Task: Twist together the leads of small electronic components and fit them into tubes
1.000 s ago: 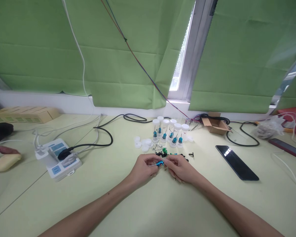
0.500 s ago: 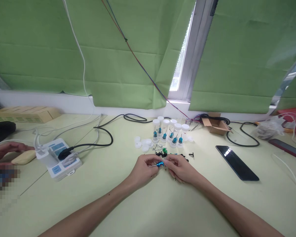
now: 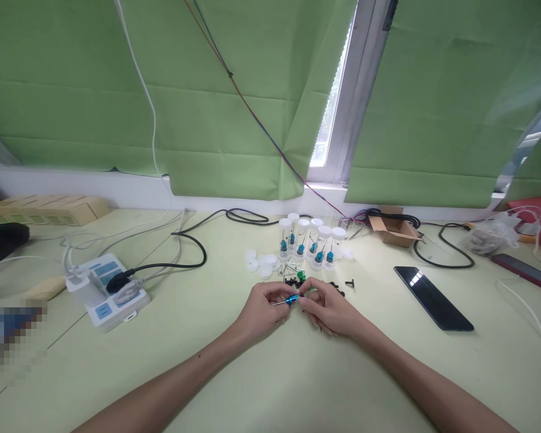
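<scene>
- Green blinds (image 3: 229, 138): hung behind and above the vial group (image 3: 300, 239), which serves as the reference point below.
- Table (image 3: 270, 379): pale green top; supports the vial group and extends to both sides of it.
- Power strip (image 3: 103, 311): white and blue, well to the left of the vial group, with plugs and cords connected.
- Phone (image 3: 433, 297): dark screen facing up, right of the vial group and nearer the person.
- Vial group: six clear vials with white caps, standing upright close together; each contains a blue component.
- Left hand (image 3: 262, 310): in front of the vial group, slightly left. Thumb and index finger are clamped on the blue piece (image 3: 291, 299).
- Right hand (image 3: 331, 308): in front of the vial group, slightly right. Fingers are curled, thumb and index tips close together at the right end of the blue piece; whether they grip it cannot be told.
- Cardboard box (image 3: 395, 231): flaps spread, right of the vial group.
- White discs (image 3: 267, 261): several, lying flat just left of the vial group.
- Black parts (image 3: 291, 281): loose, between the vial group and the hands.
- Blue piece: in front of the vial group, at the fingertips; a thin metal pin (image 3: 279, 302) extends from its left end.
- Green part (image 3: 301, 275): just in front of the vial group, beside the black parts.
</scene>
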`<state>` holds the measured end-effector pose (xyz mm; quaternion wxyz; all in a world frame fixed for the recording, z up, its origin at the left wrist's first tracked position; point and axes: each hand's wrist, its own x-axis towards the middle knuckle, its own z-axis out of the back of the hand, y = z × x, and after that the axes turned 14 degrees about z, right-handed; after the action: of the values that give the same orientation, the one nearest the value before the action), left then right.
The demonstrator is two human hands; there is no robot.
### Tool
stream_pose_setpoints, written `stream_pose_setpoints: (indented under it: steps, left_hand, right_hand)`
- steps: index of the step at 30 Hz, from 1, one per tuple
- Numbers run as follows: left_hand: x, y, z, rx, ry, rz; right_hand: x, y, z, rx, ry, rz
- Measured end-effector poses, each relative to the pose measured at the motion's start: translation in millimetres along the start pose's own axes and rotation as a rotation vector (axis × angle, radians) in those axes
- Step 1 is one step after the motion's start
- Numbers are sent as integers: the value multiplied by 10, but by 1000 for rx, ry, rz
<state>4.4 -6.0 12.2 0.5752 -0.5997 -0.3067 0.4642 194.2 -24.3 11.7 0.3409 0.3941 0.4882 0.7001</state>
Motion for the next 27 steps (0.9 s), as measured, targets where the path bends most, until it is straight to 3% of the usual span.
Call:
stream_pose_setpoints:
  steps: [6,17,27]
  left_hand:
    - [-18,-9,-3,100,-42,-40]
    - [-4,-16,4,-30,10,-13]
    - [-13,-1,3,100,-34,-47]
  right_hand:
    - [1,28,-15,-86,-3,-16]
    - [2,20,5,-14,3,-30]
    - [10,-16,-9,-99,6,-31]
